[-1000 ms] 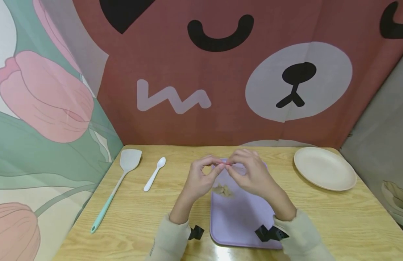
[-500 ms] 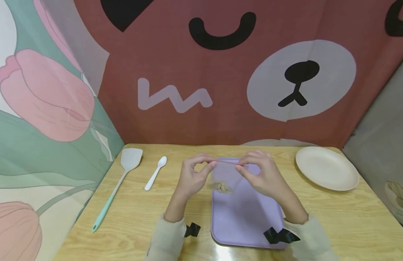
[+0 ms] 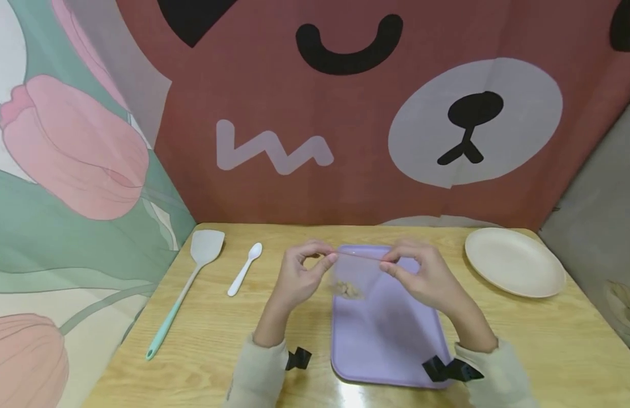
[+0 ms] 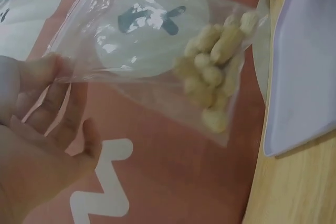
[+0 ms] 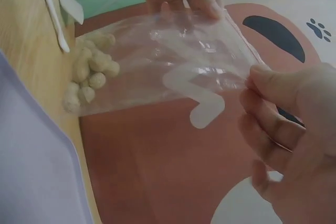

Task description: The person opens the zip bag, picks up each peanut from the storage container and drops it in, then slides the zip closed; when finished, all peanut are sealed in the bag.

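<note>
A clear zip bag (image 4: 142, 72) with a reddish zip strip along its top hangs stretched between both hands. Several peanuts in their shells (image 4: 210, 66) lie at its bottom. My left hand (image 3: 305, 275) pinches one top corner between thumb and finger. With thumb and forefinger, my right hand (image 3: 422, 277) grips the opposite end of the strip. From the right wrist view, the bag (image 5: 168, 61) looks flat, and its top edge runs straight between the hands. Beneath the bag lies a purple tray (image 3: 396, 340) on the table.
To the left on the wooden table (image 3: 203, 340) lie a spatula with a mint handle (image 3: 177, 306) and a small white spoon (image 3: 245, 271). A cream plate (image 3: 516, 263) sits at the back right. A printed cloth (image 3: 274, 198) hangs behind the table.
One second ago the hands were close together at the strip. My right hand has moved right along it, and the top edge is now stretched out. My left hand has shifted slightly left.
</note>
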`<control>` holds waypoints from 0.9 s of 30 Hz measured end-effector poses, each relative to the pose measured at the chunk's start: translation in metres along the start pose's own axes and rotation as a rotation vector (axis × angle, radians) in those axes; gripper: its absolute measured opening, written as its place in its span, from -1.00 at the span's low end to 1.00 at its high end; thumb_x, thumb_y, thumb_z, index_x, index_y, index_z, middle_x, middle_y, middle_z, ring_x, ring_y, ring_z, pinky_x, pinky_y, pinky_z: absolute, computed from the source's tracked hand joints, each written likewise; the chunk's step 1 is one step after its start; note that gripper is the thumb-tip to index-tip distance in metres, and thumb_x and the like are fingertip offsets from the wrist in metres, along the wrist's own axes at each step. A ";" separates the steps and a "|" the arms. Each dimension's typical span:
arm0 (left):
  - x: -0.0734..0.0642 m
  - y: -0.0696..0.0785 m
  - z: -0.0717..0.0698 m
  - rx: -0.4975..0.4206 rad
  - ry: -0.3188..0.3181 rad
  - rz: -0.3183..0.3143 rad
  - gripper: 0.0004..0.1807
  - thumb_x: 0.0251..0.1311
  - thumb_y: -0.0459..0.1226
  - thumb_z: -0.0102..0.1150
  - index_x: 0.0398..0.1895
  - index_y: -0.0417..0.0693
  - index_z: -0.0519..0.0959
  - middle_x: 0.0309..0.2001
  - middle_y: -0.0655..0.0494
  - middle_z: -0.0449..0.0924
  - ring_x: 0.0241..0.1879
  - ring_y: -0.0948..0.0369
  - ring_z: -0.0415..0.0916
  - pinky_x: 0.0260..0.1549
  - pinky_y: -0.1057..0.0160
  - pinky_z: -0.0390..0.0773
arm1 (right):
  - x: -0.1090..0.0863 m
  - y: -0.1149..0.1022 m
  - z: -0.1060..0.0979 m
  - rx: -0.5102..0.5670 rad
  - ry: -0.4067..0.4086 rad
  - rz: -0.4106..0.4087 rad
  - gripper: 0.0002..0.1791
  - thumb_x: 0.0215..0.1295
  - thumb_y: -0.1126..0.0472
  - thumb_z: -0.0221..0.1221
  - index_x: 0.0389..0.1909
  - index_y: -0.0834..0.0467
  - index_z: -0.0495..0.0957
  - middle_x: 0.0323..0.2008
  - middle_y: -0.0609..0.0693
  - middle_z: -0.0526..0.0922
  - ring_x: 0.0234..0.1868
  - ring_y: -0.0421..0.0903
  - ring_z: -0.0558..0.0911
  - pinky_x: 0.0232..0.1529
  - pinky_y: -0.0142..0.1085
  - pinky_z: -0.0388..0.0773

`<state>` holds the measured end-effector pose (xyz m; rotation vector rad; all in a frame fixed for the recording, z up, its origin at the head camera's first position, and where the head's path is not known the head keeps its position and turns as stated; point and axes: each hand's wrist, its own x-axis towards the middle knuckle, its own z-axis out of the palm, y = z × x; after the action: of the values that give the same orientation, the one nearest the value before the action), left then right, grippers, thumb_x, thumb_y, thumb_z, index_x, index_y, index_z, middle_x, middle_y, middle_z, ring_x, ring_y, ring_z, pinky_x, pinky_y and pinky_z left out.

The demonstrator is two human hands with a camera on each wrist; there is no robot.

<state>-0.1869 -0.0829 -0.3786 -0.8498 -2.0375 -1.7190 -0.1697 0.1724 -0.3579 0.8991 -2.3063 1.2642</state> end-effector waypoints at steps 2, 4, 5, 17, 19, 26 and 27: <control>-0.003 -0.001 -0.003 -0.009 -0.049 -0.029 -0.95 0.23 -0.46 0.27 -0.34 -0.28 0.70 -0.34 -0.11 0.68 -0.32 0.16 0.58 -0.21 0.18 0.58 | -0.003 0.001 0.002 0.030 -0.050 0.050 -0.85 0.19 0.37 0.36 -0.39 0.02 0.71 -0.42 -0.23 0.65 -0.31 -0.19 0.60 -0.14 -0.31 0.45; -0.009 -0.002 -0.010 -0.025 -0.100 -0.075 -0.94 0.26 -0.45 0.25 -0.33 -0.28 0.69 -0.33 -0.09 0.68 -0.34 0.18 0.59 -0.24 0.21 0.61 | -0.005 0.003 0.006 0.076 -0.111 0.093 -0.87 0.24 0.35 0.33 -0.39 0.04 0.70 -0.45 -0.23 0.65 -0.33 -0.19 0.60 -0.15 -0.30 0.45; -0.012 -0.002 -0.015 -0.040 -0.124 -0.105 -0.94 0.27 -0.45 0.24 -0.32 -0.29 0.68 -0.33 -0.08 0.67 -0.35 0.17 0.59 -0.26 0.21 0.62 | -0.005 0.003 0.010 0.105 -0.145 0.108 -0.89 0.26 0.33 0.32 -0.40 0.05 0.71 -0.46 -0.22 0.65 -0.34 -0.19 0.61 -0.14 -0.28 0.45; -0.044 -0.031 -0.081 0.058 -0.339 -0.417 -0.83 0.34 -0.34 0.20 -0.27 -0.32 0.67 -0.37 -0.09 0.65 -0.36 -0.06 0.62 -0.32 0.20 0.60 | 0.010 0.032 0.088 0.384 -0.413 0.309 -0.86 0.33 0.32 0.23 -0.29 0.32 0.70 -0.48 0.11 0.71 -0.39 0.08 0.69 -0.33 -0.17 0.63; -0.044 -0.045 -0.082 0.136 -0.340 -0.424 -0.83 0.35 -0.34 0.18 -0.27 -0.31 0.68 -0.36 -0.07 0.65 -0.35 -0.09 0.61 -0.34 0.20 0.60 | 0.014 0.041 0.102 0.328 -0.404 0.334 -0.87 0.32 0.34 0.22 -0.32 0.32 0.70 -0.49 0.09 0.70 -0.42 0.04 0.67 -0.38 -0.26 0.60; -0.041 -0.082 -0.075 0.336 -0.272 -0.451 -0.89 0.31 -0.42 0.19 -0.30 -0.27 0.70 -0.34 0.01 0.68 -0.33 0.10 0.59 -0.28 0.21 0.59 | 0.026 0.064 0.128 0.005 -0.335 0.254 -0.91 0.26 0.28 0.27 -0.40 0.14 0.72 -0.48 -0.17 0.61 -0.40 -0.21 0.52 -0.29 -0.29 0.49; -0.040 -0.086 -0.074 0.357 -0.263 -0.460 -0.89 0.29 -0.43 0.20 -0.31 -0.27 0.71 -0.34 0.01 0.68 -0.33 0.11 0.59 -0.27 0.19 0.60 | 0.027 0.066 0.130 -0.050 -0.320 0.245 -0.92 0.25 0.27 0.28 -0.40 0.12 0.73 -0.48 -0.18 0.60 -0.39 -0.21 0.51 -0.25 -0.25 0.48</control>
<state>-0.2191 -0.1709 -0.4534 -0.5390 -2.7822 -1.4230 -0.2352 0.0794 -0.4525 0.8758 -2.7574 1.2234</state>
